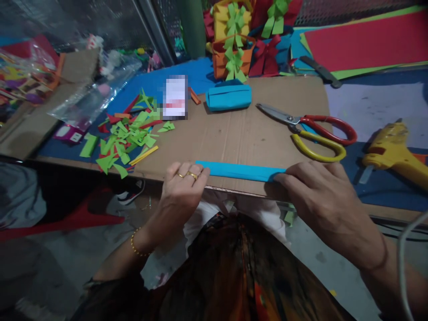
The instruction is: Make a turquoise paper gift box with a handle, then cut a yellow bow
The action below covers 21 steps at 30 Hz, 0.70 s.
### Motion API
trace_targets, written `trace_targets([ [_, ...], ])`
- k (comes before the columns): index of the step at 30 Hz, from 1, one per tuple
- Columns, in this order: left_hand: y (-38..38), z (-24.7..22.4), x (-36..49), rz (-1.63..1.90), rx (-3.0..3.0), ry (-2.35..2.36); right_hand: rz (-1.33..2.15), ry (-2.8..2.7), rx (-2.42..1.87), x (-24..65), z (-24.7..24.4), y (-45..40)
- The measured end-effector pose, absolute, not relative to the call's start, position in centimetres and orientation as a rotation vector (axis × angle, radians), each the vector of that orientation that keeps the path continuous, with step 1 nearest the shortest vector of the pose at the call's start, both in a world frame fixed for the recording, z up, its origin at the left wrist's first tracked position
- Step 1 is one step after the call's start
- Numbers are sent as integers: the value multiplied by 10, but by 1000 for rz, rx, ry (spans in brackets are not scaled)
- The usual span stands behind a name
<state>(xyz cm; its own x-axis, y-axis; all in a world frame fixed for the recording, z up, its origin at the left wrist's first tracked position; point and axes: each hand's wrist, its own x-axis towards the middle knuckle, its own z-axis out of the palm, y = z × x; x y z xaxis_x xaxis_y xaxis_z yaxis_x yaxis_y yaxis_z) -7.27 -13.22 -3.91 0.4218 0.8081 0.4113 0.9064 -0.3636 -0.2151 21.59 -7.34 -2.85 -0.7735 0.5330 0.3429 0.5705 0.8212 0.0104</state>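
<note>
A long blue folded paper strip (242,171) lies along the front edge of the cardboard sheet (220,133). My left hand (183,187) is closed on its left end, fingers curled over it. At the other end, my right hand (314,187) grips the strip between thumb and fingers. Behind the strip sits a blue folded paper piece (229,97), shaped like a small box. Scissors (290,120) with one red and one yellow handle rest on the cardboard just beyond my right hand, blades pointing left.
Green and red paper scraps (129,138) are piled at left. A yellow glue gun (391,145) lies at right. Behind stand small paper baskets with bows (232,53), a knife (321,71) and stacked coloured sheets (368,40). A plastic bag (96,93) lies at back left.
</note>
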Motion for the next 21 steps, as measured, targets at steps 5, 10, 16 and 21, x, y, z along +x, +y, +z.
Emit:
trace_targets([
  [5,-135,-46,-69,-325,-2236,-1474,-277,-2707,-831,212,-20,-82],
  [10,-138,-45,-62,-271,-2277,-1538,-336,-2688,-830,209,-24,-83],
  [16,-145,-45,-56,-170,-2261,-1553,-449,-2655,-800,205,-30,-90],
  [21,-149,-49,-53,-158,-2233,-1609,-434,-2663,-825,202,-31,-94],
])
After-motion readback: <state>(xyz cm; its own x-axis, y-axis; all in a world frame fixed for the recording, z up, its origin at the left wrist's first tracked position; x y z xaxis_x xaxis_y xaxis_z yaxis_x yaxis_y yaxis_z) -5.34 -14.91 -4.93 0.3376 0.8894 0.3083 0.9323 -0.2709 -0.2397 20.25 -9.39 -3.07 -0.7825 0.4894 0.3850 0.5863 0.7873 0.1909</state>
